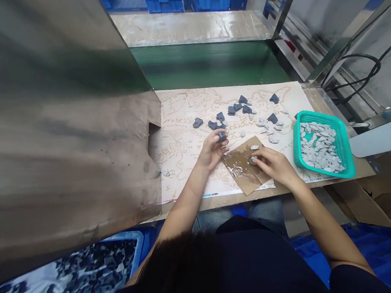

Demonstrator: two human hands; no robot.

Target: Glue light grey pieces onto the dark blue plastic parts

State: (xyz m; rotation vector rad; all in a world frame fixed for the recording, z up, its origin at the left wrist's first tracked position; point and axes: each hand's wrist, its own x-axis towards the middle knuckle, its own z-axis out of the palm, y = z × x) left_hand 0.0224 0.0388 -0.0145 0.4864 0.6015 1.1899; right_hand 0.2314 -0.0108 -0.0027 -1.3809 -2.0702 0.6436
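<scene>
Left hand (pixel 211 150) holds dark block (pixel 221 136); right hand (pixel 273 161) pinches small pale piece (pixel 254 158) over brown cardboard (pixel 245 178).

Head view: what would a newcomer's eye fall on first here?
Probably the bright turquoise basket of pale pieces, to the right of both hands. Next, the big metal panel filling the left side. Then, between them, the left hand holding a dark piece and the right hand over the brown sheet.
</scene>
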